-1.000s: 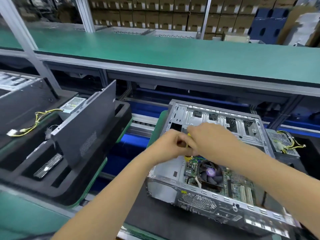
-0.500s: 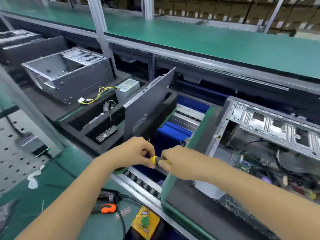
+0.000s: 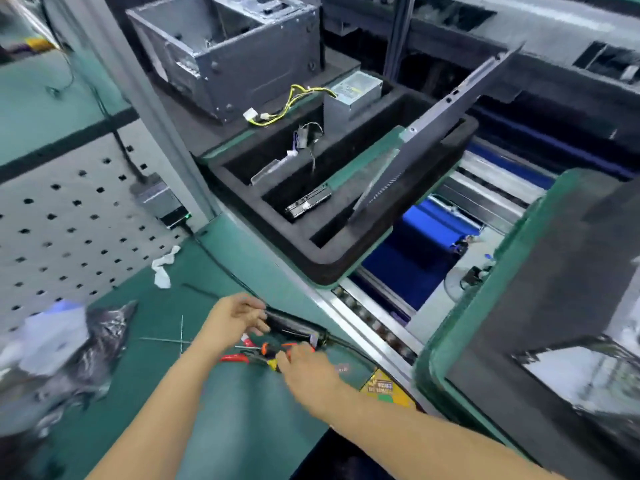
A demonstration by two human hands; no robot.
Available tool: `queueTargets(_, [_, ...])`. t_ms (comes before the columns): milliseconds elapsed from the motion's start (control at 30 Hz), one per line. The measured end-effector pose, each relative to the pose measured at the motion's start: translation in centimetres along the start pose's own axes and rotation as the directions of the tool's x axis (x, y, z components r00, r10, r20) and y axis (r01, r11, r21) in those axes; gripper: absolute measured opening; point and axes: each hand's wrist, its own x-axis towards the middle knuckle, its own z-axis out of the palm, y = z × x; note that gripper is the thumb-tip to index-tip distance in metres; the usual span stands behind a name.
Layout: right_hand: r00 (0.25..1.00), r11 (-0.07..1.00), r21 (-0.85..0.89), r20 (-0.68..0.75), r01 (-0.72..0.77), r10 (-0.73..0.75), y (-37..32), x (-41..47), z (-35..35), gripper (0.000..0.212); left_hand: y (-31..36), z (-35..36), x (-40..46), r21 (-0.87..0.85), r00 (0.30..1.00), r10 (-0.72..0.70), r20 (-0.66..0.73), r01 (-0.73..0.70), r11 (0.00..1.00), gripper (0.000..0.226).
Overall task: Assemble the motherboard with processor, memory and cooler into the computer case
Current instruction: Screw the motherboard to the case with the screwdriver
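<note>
Reaching low centre, left hand (image 3: 239,317) touches the black electric screwdriver (image 3: 294,329), fingers loose. Right hand's (image 3: 304,370) grip pinches a yellow-handled tool (image 3: 273,364) on the green counter (image 3: 221,410).

two bare forearms, no sleeves, left hand (image 3: 239,315), right hand (image 3: 306,367), ungloved

Light: bright, even, from overhead; shadows soft.
Glare: white patch right of the green surface (image 3: 242,427).
Blur: motion smear at the edges.
Distortion: wide-angle bending of straight lines.
</note>
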Motion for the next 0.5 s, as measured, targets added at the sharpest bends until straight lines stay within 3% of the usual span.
queueTargets(67, [0.999, 0.994, -0.108, -0.044, 0.014, -0.019, -0.6, 0.9, 0.1, 0.02, -1.5, -0.3, 0.0, -0.045, 0.998, -0.011, -0.056, 0.009, 0.999, 0.017])
queueTargets(133, [1.0, 0.995, -0.1, -0.002, 0.007, -0.007, -0.9, 2.1, 1.0, 0.026, -3.0, -0.3, 0.0, -0.061, 0.995, -0.05, -0.08, 0.046, 0.997, 0.017])
queueTargets(200, [0.999, 0.993, -0.117, -0.049, -0.011, 0.006, -0.6, 2.5, 1.0, 0.035, -4.5, -0.1, -0.2, -0.053, 0.994, -0.078, -0.073, 0.074, 0.996, 0.019])
queueTargets(367, [0.996, 0.959, -0.281, -0.067, 0.03, -0.051, -0.5, 3.1, 1.4, 0.039, -5.8, 1.0, -0.4, -0.05, 0.996, -0.046, -0.082, 0.042, 0.998, 0.022])
queueTargets(500, [0.987, 0.966, -0.257, -0.143, 0.038, -0.077, -0.6, 2.9, -0.3, 0.036, -3.6, 0.6, -0.2, -0.233, 0.988, -0.003, -0.151, -0.033, 0.972, 0.018])
